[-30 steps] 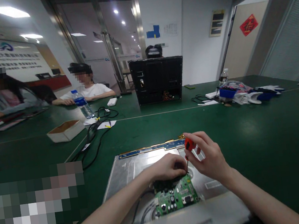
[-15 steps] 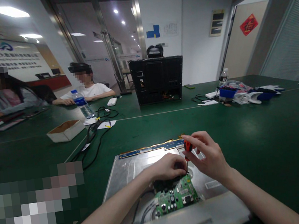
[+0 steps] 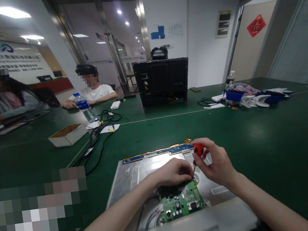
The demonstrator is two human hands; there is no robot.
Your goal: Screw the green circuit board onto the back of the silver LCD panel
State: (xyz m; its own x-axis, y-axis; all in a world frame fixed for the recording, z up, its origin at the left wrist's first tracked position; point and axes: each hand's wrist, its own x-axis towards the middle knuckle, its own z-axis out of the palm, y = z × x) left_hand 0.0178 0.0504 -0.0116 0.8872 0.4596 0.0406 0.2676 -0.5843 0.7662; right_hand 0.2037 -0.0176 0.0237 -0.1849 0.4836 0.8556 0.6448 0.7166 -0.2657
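A screwdriver (image 3: 198, 149) with a red and black handle is pinched in the fingers of my right hand (image 3: 217, 164). Its thin shaft leans, with the tip down at the upper corner of a green circuit board (image 3: 182, 204). My left hand (image 3: 175, 171) rests at the board's upper edge, thumb and fingers pressed together beside the tip; whatever they pinch is hidden. Under the board lies a silver metal display panel (image 3: 139, 174), with a narrow blue board strip (image 3: 150, 154) along its far edge. Grey cables (image 3: 149, 222) run from the board's left side.
On the green table (image 3: 276, 160) stand an open box (image 3: 68, 135), a water bottle (image 3: 84, 107) and black cables (image 3: 98, 147) to the left. A black monitor housing (image 3: 163, 82) stands ahead. Bags and a blue tray (image 3: 234, 95) lie right. Two people sit at the far left.
The screwdriver handle has tilted to the right, and my right fingers have shifted with it. My left hand stays in place. The person in white at the far side has moved slightly.
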